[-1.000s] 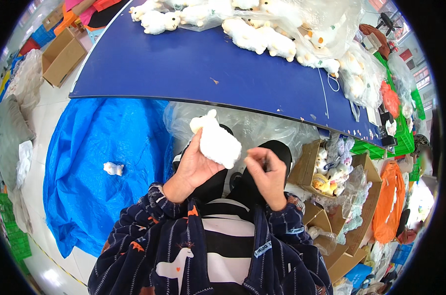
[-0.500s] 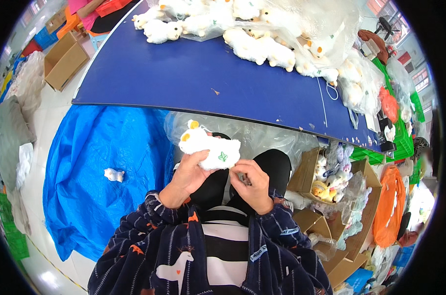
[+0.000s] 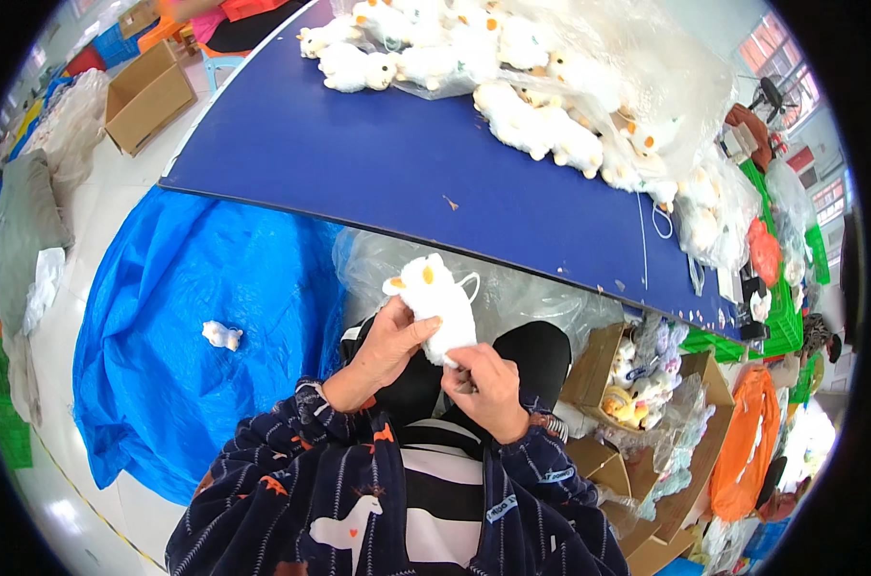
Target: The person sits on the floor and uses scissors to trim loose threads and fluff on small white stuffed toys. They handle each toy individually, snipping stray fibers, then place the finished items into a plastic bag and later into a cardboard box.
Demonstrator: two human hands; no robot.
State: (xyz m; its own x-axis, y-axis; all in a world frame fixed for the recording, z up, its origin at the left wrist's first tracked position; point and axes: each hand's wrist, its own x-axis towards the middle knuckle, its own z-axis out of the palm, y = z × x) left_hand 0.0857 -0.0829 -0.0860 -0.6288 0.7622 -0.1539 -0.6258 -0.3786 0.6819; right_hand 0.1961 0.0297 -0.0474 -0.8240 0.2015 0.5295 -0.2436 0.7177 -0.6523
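A small white plush toy (image 3: 438, 300) with orange ears and a white cord loop on its back is held over my lap, below the table's edge. My left hand (image 3: 393, 338) grips its body, thumb across the front. At the toy's lower end my right hand (image 3: 486, 386) is closed, its fingertips pinching there; whether they hold anything more is hidden. Another small white plush toy (image 3: 222, 335) lies by itself on a blue plastic sheet (image 3: 138, 394) to the left.
The blue table (image 3: 359, 154) bears a heap of white plush toys (image 3: 541, 125), partly under clear plastic. Cardboard boxes (image 3: 604, 370) of toys stand at right, beside an orange bag (image 3: 746, 442). An open carton (image 3: 149, 101) and a seated person (image 3: 253, 34) are at far left.
The toy has been turned from lying sideways to upright, its green mark now out of sight. My right fingers remain at its rear end. The whole view has shifted slightly.
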